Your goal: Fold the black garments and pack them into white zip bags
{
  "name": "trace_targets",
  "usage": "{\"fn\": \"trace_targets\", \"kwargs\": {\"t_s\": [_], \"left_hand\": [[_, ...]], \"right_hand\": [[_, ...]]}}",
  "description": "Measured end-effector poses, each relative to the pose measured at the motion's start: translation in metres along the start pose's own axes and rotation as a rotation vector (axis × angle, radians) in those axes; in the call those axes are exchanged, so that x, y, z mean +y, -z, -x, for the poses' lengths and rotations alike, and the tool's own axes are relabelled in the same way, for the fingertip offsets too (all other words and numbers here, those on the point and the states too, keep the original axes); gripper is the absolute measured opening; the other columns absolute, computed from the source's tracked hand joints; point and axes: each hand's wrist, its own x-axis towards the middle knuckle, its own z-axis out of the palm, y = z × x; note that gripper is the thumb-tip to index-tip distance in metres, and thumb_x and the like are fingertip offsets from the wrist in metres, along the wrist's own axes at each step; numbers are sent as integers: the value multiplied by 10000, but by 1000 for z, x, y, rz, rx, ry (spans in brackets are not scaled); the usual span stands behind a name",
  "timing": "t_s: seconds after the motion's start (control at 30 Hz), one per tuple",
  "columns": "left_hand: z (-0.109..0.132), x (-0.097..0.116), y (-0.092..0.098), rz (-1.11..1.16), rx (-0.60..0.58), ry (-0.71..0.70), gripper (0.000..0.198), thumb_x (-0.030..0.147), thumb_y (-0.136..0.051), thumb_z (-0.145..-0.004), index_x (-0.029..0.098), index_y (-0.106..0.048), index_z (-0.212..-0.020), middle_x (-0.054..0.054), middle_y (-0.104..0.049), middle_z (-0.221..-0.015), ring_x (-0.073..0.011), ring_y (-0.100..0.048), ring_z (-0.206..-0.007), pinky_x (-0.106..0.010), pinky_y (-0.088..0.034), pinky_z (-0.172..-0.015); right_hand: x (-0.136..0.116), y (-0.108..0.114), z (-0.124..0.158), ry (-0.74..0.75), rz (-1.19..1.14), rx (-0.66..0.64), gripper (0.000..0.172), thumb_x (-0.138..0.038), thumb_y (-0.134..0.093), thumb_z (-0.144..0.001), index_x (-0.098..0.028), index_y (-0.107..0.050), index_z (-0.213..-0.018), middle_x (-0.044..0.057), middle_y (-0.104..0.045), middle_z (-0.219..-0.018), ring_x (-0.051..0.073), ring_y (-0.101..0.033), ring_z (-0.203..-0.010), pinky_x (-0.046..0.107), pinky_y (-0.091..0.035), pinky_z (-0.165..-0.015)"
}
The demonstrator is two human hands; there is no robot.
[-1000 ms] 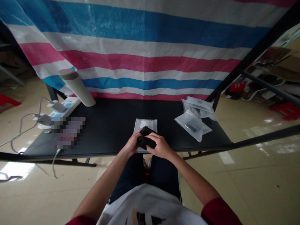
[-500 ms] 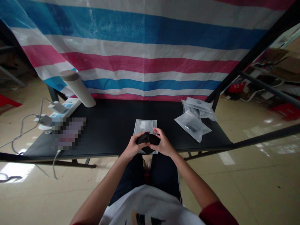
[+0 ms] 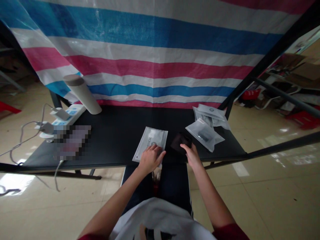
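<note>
My right hand [image 3: 192, 154] grips a folded black fabric item [image 3: 179, 142] by its right side, thumb on top, and holds it at the table's front part. What exact kind of cloth article it is does not show. To the left, a flat, frosted plastic pouch [image 3: 145, 140] with printed lettering lies slantwise on the table. My left hand [image 3: 151, 158] rests palm down on the pouch's lower right part, thumb spread away from the fingers. The fingertips are partly hidden.
Several filled plastic pouches [image 3: 205, 134] lie piled at the table's right end. On the left stand a white bottle [image 3: 84, 95], a power strip [image 3: 72, 115] with chargers, and a blurred-out phone [image 3: 73, 141] on a cable. A striped tarp [image 3: 160, 71] hangs behind the black table [image 3: 117, 133].
Both hands held the black fabric item over the pouch. My right hand has carried it rightward, while my left hand has let go and come down on the pouch, which now lies more slanted.
</note>
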Motion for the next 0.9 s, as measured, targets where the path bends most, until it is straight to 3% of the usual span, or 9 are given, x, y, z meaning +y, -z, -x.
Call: {"fn": "trace_targets", "kwargs": {"t_s": [0.1, 0.23, 0.43, 0.6, 0.7, 0.8, 0.9], "left_hand": [[1, 0, 1, -290, -2, 119, 369, 527, -484, -906, 187, -598, -994, -106, -646, -983, -274, -641, -922, -353, -470, -750], [-3, -2, 3, -382, -37, 150, 285, 451, -491, -907, 198, -567, -1014, -97, -660, -985, -255, -659, -862, -321, -446, -685], [-7, -9, 7, -298, -61, 76, 188, 291, -407, -919, 206, -555, -840, -68, -655, -861, -221, -648, -772, -296, -391, -630], [-8, -12, 13, -1, 102, 22, 174, 252, -378, -912, 213, -482, -778, -25, -580, -719, -179, -581, -678, -278, -368, -619], [-8, -7, 19, 126, 156, 33, 190, 261, -363, -913, 219, -443, -746, 5, -514, -638, -159, -524, -600, -267, -336, -580], [-9, 0, 24, 174, 83, -11, 183, 248, -372, -903, 221, -433, -733, 17, -493, -617, -148, -503, -582, -260, -323, -574], [-9, 6, 24, 163, -16, -63, 188, 238, -379, -903, 220, -435, -725, 18, -497, -614, -142, -500, -576, -262, -313, -575]], "right_hand": [[1, -5, 1, -90, -72, 18, 455, -370, -783, -645, -213, -691, -1062, 48, -744, -1047, 259, -676, -1022, 372, -538, -879], [6, -23, 7, -245, -206, -23, 381, -450, -701, -699, -231, -683, -1011, 43, -745, -1003, 261, -673, -1024, 385, -558, -825], [23, -45, 10, -300, -199, -172, 392, -511, -600, -743, -228, -679, -1003, 37, -734, -986, 241, -659, -1018, 373, -535, -838], [29, -48, 7, -344, -80, -208, 364, -478, -633, -738, -234, -687, -1003, 24, -731, -981, 236, -658, -995, 354, -516, -834], [23, -51, 4, -282, 97, -289, 388, -478, -692, -719, -232, -701, -1018, 24, -732, -988, 244, -654, -996, 346, -500, -836], [17, -57, -2, -104, 261, -359, 434, -527, -692, -720, -177, -724, -976, 48, -734, -948, 260, -652, -964, 346, -481, -843], [16, -66, -8, 42, 420, -244, 411, -554, -680, -720, -159, -732, -823, 58, -713, -809, 265, -646, -881, 326, -468, -791]]}}
